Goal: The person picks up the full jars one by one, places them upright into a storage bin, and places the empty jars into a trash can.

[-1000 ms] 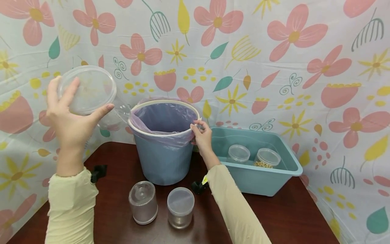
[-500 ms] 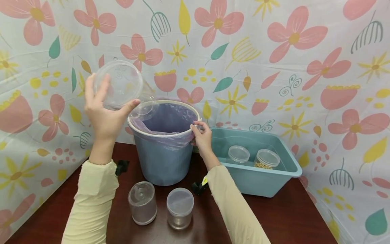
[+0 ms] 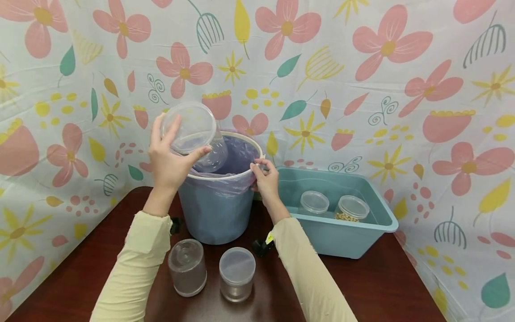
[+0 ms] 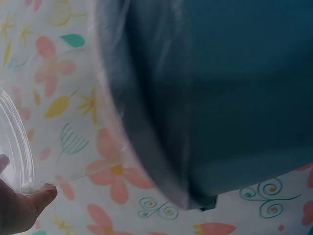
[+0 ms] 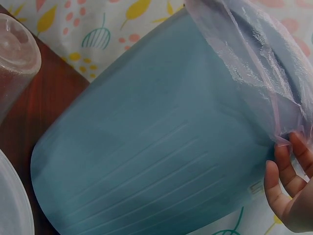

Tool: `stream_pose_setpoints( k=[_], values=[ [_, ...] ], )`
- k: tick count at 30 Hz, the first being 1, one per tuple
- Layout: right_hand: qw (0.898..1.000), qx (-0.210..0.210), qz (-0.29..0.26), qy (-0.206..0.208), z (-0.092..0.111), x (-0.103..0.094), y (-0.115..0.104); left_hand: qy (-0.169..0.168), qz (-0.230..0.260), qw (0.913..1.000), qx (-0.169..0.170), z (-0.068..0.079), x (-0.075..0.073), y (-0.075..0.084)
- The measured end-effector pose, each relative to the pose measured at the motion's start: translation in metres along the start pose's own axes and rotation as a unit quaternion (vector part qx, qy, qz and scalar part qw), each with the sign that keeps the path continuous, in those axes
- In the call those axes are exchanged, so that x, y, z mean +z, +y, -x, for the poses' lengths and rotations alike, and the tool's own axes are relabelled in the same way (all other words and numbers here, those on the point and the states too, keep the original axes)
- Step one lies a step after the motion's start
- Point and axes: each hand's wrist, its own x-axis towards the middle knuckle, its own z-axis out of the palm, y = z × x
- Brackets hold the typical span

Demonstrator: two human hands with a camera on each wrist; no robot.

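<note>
My left hand holds a clear plastic jar around its wide round end, thumb below and fingers above. The jar is tilted, its far end overlapping the opening of a blue trash can. In the left wrist view, the jar shows only partly, beside the thumb. My right hand pinches the trash can's rim at the right, over a thin purple bag lining it. In the right wrist view, the fingers of that hand are bent at the bag's folded edge.
Two clear jars, one with its base up and one with a frosted lid, stand before the trash can. At right, a blue tub contains a lidded jar and another with beige beans. Flowered cloth hangs behind.
My left hand has carried the jar rightward and slightly down, from left of the trash can to over its opening. The right hand has stayed at the rim.
</note>
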Motion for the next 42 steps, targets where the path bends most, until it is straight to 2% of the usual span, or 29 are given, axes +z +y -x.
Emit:
stream_pose_setpoints(
  k=[3,13,18,25,31,38,42],
  values=[
    [1.0,-0.001,0.002,0.003,0.0,0.001,0.0,-0.014,0.007,0.9998,-0.011,0.007,0.006,-0.003],
    [1.0,0.001,-0.004,-0.011,-0.001,0.0,0.001,-0.082,-0.043,0.9949,-0.04,0.031,0.016,-0.018],
    [1.0,0.004,0.001,-0.011,0.004,0.001,-0.007,-0.105,-0.047,0.9922,-0.049,0.037,0.02,-0.029],
    [1.0,-0.005,0.008,-0.007,0.017,0.004,-0.022,-0.175,-0.081,0.9773,-0.089,0.042,0.021,-0.035],
    [1.0,-0.006,0.01,-0.005,0.017,0.004,-0.024,-0.207,-0.097,0.968,-0.102,0.04,0.021,-0.033],
    [1.0,-0.006,0.009,-0.003,-0.001,0.001,0.001,-0.237,-0.116,0.9573,-0.119,0.04,0.019,-0.032],
    [1.0,-0.003,0.009,-0.008,0.0,0.001,0.002,-0.251,-0.12,0.9521,-0.126,0.041,0.017,-0.032]
  ],
)
